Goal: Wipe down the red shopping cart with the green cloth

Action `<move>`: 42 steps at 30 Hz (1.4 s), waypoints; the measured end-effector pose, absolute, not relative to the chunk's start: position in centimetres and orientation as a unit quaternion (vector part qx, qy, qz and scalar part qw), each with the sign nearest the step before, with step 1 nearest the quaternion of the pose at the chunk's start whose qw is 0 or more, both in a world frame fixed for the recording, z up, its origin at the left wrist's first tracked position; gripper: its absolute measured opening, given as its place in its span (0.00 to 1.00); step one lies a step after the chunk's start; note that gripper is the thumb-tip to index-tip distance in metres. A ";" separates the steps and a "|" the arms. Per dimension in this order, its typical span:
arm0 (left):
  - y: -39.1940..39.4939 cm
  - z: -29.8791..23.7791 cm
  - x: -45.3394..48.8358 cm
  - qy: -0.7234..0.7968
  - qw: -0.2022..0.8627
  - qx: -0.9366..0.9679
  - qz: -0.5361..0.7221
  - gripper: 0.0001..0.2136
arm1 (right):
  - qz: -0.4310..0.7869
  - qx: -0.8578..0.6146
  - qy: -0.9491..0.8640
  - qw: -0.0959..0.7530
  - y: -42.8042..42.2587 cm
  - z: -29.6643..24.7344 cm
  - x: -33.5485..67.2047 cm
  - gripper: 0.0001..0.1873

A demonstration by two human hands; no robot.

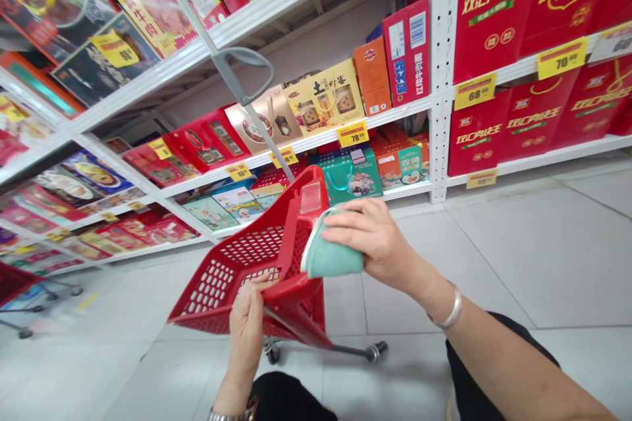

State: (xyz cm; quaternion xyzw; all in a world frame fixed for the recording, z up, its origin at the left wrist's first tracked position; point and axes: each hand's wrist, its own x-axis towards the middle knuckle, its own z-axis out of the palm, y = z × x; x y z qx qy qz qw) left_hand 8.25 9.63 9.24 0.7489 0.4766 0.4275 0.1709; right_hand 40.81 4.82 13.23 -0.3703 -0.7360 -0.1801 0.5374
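In the head view, we see the cart (234, 256) at 8 o'clock from centre; at 7, our left grip (249, 312) is curled closed round one end of the handle (291, 289). At 4, our right grip (378, 240) bends closed over the cloth (333, 253), which lies against the other end; how much is covered and what is left, we cannot tell

The left arm (236, 371) is slanting up from below, the left hand (247, 309) gripping. The right arm (513, 350) is slanting in from lower right, the right hand (379, 237) gripping with fingers (340, 237) bent.
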 end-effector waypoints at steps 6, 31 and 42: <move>10.9 10.3 6.6 0.501 0.226 0.722 0.421 0.31 | -0.213 -0.311 -0.772 0.511 2.8 13.5 36.2 0.12; 14.6 11.2 7.2 0.497 0.329 0.677 0.432 0.27 | -0.291 -0.583 -0.512 0.560 6.5 10.6 48.7 0.23; 15.2 11.5 7.8 0.467 0.346 0.652 0.486 0.20 | -0.296 -0.393 -0.698 0.520 1.6 13.9 36.5 0.11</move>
